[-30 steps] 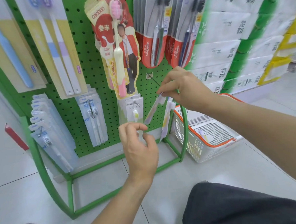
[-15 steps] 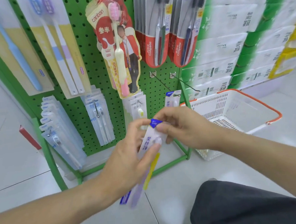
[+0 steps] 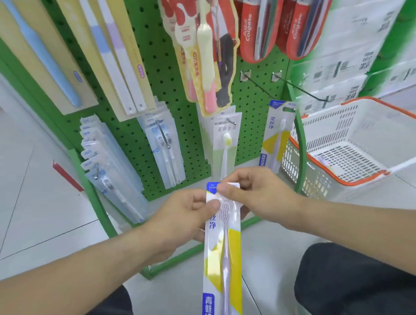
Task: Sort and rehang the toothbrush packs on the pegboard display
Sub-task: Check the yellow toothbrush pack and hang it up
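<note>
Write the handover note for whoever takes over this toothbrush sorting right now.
Left hand and right hand both pinch the top of one yellow-and-blue toothbrush pack, held off the board, its hang tab at the fingertips.
A matching pack stands at the pegboard's lower right edge; whether it is hung I cannot tell.
Two bare hooks jut out above it.
Left: hang the held pack, probably on a bare hook.
The white basket looks nearly empty.

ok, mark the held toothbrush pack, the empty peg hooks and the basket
held toothbrush pack [image 3: 220, 262]: head view, yellow card middle.
empty peg hooks [image 3: 258, 86]: head view, left hook's wire.
basket [image 3: 366, 179]: head view, orange front rim.
</note>
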Demonstrator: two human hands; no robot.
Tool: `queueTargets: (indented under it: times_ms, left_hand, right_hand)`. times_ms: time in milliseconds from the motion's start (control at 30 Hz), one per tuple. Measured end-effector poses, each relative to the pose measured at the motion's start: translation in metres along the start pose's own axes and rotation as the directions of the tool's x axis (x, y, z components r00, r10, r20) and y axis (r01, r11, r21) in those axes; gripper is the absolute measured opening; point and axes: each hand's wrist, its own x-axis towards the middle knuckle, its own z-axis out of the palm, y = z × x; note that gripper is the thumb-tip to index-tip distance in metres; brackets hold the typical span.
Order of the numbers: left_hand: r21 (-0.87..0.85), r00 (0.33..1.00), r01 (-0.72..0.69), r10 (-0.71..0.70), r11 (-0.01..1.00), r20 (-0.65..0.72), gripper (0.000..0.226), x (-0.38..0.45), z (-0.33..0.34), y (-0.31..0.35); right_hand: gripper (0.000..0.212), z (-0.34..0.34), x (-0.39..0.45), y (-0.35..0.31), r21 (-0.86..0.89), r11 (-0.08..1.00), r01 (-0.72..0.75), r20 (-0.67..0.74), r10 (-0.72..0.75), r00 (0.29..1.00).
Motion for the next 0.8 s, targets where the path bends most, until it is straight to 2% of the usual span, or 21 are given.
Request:
queueTargets:
  times_ms: [133, 200, 300, 467, 533, 600, 667, 733, 800]
  left_hand:
    - [-0.115, 0.987, 0.031, -0.049, 0.993, -0.153, 0.015, 0.003, 0.003, -0.008]
    - [-0.161, 0.98, 0.032, -0.063, 0.986, -0.189, 0.015, 0.004, 0.004, -0.013]
    - [-0.206, 0.959, 0.019, -0.076, 0.978, -0.274, 0.013, 0.008, 0.003, -0.014]
    - [-0.199, 0.867, -0.063, -0.045, 0.978, -0.496, 0.009, 0.016, -0.009, -0.018]
    - [-0.208, 0.836, -0.078, -0.049, 0.975, -0.546, 0.007, 0.018, -0.012, -0.019]
    - [-0.249, 0.846, -0.046, -0.095, 0.967, -0.525, 0.009, 0.017, -0.014, -0.017]
    - [-0.279, 0.906, 0.017, -0.133, 0.96, -0.402, 0.014, 0.011, -0.012, -0.013]
    - [-0.246, 0.952, 0.047, -0.118, 0.968, -0.282, 0.019, 0.005, -0.007, -0.013]
    - [-0.191, 0.962, 0.039, -0.089, 0.981, -0.26, 0.016, 0.002, -0.005, -0.016]
  right_hand:
    - [0.031, 0.002, 0.006, -0.001, 0.084, 0.968, -0.237, 0.197, 0.217, 0.956]
    - [0.035, 0.004, 0.008, 0.0, 0.076, 0.956, -0.283, 0.207, 0.263, 0.942]
    - [0.032, 0.008, 0.01, -0.003, 0.099, 0.941, -0.324, 0.212, 0.298, 0.931]
    - [0.029, 0.007, 0.006, -0.001, -0.023, 0.897, -0.442, 0.433, 0.407, 0.804]
    - [0.018, 0.007, 0.003, 0.0, -0.026, 0.902, -0.431, 0.454, 0.395, 0.799]
    - [0.011, 0.009, 0.003, 0.001, -0.013, 0.92, -0.393, 0.416, 0.362, 0.834]
    - [0.02, 0.008, 0.005, 0.002, 0.011, 0.931, -0.366, 0.346, 0.339, 0.875]
    - [0.028, 0.007, 0.008, 0.003, 0.013, 0.938, -0.345, 0.273, 0.329, 0.904]
    - [0.028, 0.006, 0.007, 0.004, -0.01, 0.942, -0.336, 0.259, 0.327, 0.909]
